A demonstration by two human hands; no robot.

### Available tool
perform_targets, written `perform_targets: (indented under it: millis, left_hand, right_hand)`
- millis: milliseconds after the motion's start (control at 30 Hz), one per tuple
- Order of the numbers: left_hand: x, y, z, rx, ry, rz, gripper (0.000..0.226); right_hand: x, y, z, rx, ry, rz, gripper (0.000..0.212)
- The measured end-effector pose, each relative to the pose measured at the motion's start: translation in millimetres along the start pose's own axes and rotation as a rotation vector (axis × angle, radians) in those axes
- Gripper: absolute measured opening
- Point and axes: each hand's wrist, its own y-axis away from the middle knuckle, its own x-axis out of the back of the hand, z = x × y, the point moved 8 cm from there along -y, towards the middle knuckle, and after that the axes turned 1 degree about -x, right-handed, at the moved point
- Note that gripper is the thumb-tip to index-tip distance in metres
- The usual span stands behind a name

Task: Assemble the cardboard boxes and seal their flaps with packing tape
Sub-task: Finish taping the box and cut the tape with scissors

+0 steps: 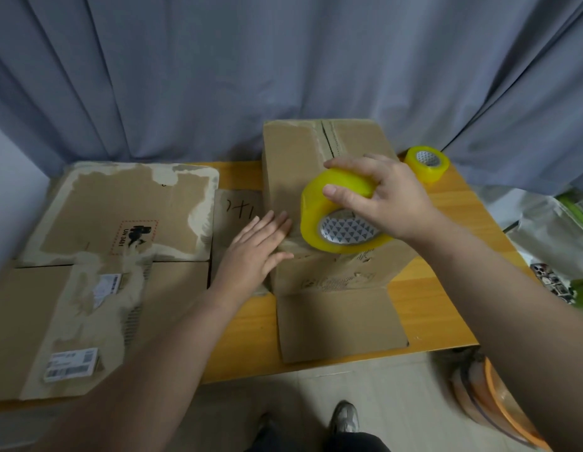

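An assembled cardboard box (293,164) lies on the orange table (424,308), one flap (339,324) hanging open toward me. My right hand (388,197) grips a yellow tape roll (319,210) held against the box's near face. My left hand (260,246) presses flat, fingers straight, on the box just left of the roll. A second yellow tape roll (429,163) stands on the table behind the box at the right.
Flattened cardboard boxes (97,256) with torn labels cover the table's left half. A blue curtain (283,66) hangs behind. White bags (551,236) lie at the right, an orange basin (509,409) sits on the floor, and my shoe (344,417) shows below.
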Motion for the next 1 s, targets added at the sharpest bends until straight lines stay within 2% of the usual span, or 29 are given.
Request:
perform_targets:
  millis: [167,300,400,467,600,733,833,1000]
  left_hand:
    - [12,8,10,0.065,0.061,0.117,0.044]
    - [11,8,8,0.083,0.104,0.053,0.038]
    - [16,10,2,0.229,0.246,0.105,0.033]
    - [18,10,1,0.323,0.303,0.127,0.033]
    - [22,9,6,0.400,0.325,0.101,0.031]
    - [23,8,15,0.402,0.247,0.061,0.032]
    - [23,4,27,0.322,0.075,0.046,0.036]
    - [10,0,36,0.206,-0.254,-0.011,0.045]
  right_hand:
    - [1,5,1,0.010,-0.039,-0.027,0.061]
    - [-1,17,12,0.071,-0.158,-0.104,0.068]
    - [2,28,27,0.019,-0.338,-0.055,0.074]
    - [0,27,23,0.059,-0.354,-0.077,0.078]
    - [29,18,20,0.173,-0.240,-0.149,0.063]
    - [57,18,39,0.210,0.080,-0.341,0.058]
    - [47,17,48,0.163,0.207,-0.457,0.059]
    - [39,12,43,0.190,0.284,-0.458,0.059]
